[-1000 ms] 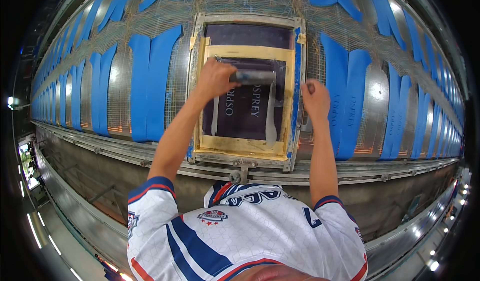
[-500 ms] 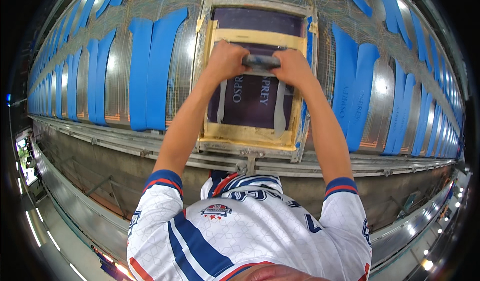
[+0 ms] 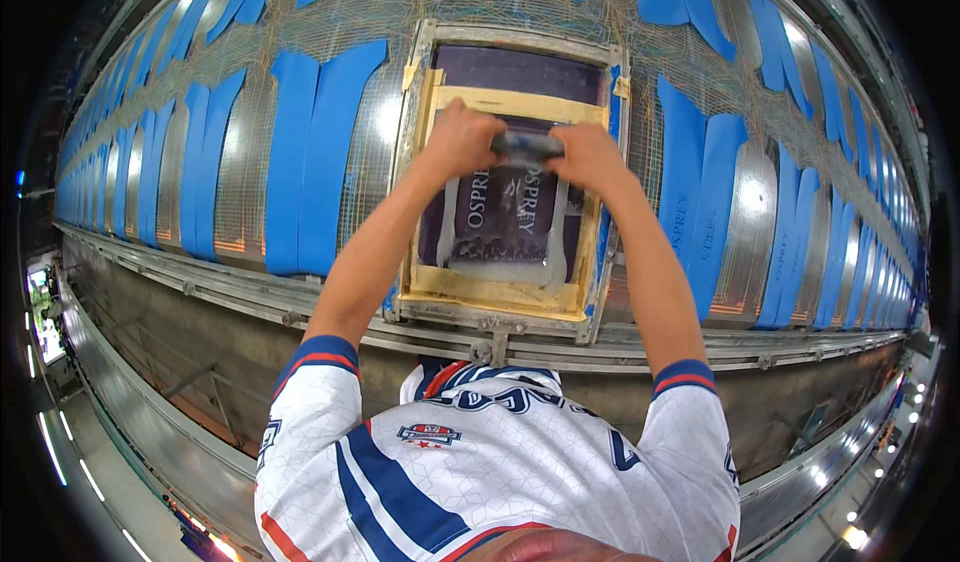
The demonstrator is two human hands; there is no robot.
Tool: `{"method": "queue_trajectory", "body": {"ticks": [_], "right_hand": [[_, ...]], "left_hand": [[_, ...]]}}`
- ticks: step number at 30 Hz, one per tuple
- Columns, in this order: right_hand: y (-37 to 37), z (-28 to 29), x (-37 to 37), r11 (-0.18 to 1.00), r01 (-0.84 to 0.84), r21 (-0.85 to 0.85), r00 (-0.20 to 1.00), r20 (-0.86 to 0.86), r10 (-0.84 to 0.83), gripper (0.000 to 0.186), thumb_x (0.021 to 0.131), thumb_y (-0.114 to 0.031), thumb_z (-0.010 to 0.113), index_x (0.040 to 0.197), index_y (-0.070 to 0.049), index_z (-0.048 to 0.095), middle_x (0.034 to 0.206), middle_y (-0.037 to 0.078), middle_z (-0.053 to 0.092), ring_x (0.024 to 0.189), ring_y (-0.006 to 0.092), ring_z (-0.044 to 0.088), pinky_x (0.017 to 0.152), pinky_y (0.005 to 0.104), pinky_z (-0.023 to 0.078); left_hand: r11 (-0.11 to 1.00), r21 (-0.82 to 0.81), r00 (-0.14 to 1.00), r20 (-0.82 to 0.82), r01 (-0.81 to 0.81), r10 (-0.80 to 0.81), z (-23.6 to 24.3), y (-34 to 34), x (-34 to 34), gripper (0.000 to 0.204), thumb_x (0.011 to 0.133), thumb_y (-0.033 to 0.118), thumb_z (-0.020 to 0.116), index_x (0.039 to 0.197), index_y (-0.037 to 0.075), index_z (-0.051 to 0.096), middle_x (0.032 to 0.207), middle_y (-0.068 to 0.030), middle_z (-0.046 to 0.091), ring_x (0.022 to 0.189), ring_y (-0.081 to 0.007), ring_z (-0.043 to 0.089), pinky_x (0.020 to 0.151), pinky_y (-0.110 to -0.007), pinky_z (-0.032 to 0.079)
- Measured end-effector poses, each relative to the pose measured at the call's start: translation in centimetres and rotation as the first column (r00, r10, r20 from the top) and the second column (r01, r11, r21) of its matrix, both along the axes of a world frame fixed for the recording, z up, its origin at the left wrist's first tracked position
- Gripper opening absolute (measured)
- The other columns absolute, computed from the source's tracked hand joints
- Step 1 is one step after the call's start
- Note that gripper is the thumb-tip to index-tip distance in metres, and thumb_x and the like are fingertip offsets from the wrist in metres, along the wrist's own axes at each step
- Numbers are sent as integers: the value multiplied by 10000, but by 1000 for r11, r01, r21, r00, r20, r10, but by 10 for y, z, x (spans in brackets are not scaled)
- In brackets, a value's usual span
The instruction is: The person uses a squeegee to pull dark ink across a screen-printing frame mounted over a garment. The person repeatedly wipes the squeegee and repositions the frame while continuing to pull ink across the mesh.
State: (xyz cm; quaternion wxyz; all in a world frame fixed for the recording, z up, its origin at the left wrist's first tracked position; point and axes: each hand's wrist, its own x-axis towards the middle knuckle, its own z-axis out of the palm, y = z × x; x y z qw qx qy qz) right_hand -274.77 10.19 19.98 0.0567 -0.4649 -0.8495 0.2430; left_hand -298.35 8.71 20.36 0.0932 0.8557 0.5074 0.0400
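My left hand (image 3: pixel 462 144) and my right hand (image 3: pixel 588 154) are both closed around the ends of a grey squeegee (image 3: pixel 530 145). It lies across the far part of a screen-printing frame (image 3: pixel 401 177). The dark purple mesh (image 3: pixel 500 217) between my arms carries pale lettering. Thin grey ink (image 3: pixel 500 266) makes a wet band along the mesh's near end and runs up both sides. Yellowish tape (image 3: pixel 480 284) borders the mesh. The squeegee's blade edge is hidden beneath its handle and my fingers.
Paired blue cut pieces (image 3: pixel 292 162) lie in rows on the long metal printing table (image 3: pixel 372 147), left and right of the frame; some on the right (image 3: pixel 712 212) bear printing. Tangled threads (image 3: pixel 540 17) spread behind. A metal rail (image 3: pixel 250 297) follows the near edge.
Wet grey ink now spans the near end of the mesh, where before it showed only as streaks along the sides. My hands still grip the squeegee at the far part. The whole view has shifted slightly.
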Motion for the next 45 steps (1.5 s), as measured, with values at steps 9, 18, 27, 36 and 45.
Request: {"method": "queue_trajectory", "body": {"ticks": [9,18,27,36,45], "right_hand": [[46,-15,-8,983,109,-146,994,-11,-112,300,764,-282,795,949,-60,715,926,190,717,957,359,684,834,461,532],[-142,-25,8,1000,25,-8,997,-74,-25,278,750,-257,791,922,-64,689,888,134,685,947,359,622,813,464,493],[-106,-62,79,552,823,132,546,-451,-707,408,876,-316,709,1159,-23,685,1100,203,699,1053,361,644,927,440,485],[-92,-72,78,525,846,-98,460,-365,-809,341,967,-350,631,952,-10,646,869,111,676,792,236,625,755,370,497],[-105,-84,-98,510,860,-18,428,-519,-740,328,884,-350,703,961,-32,680,902,148,698,820,316,676,769,408,525]], "left_hand": [[1000,12,999,53,-5,4,-9,47,-5,341,659,410,841,836,137,741,743,-81,695,771,-299,655,790,-414,429],[998,67,994,108,21,-28,-17,-140,7,273,638,317,852,797,146,710,774,-18,675,769,-242,647,778,-407,421],[989,151,988,152,-8,-15,-11,-189,3,240,616,205,795,839,166,714,838,20,658,851,-200,599,804,-380,404],[992,92,973,223,-82,60,-14,-206,-19,199,645,138,737,843,151,715,896,30,676,884,-173,577,839,-344,389],[987,146,987,153,-66,43,14,-195,-181,294,579,168,836,853,169,731,884,37,687,879,-198,617,824,-389,424]]}}
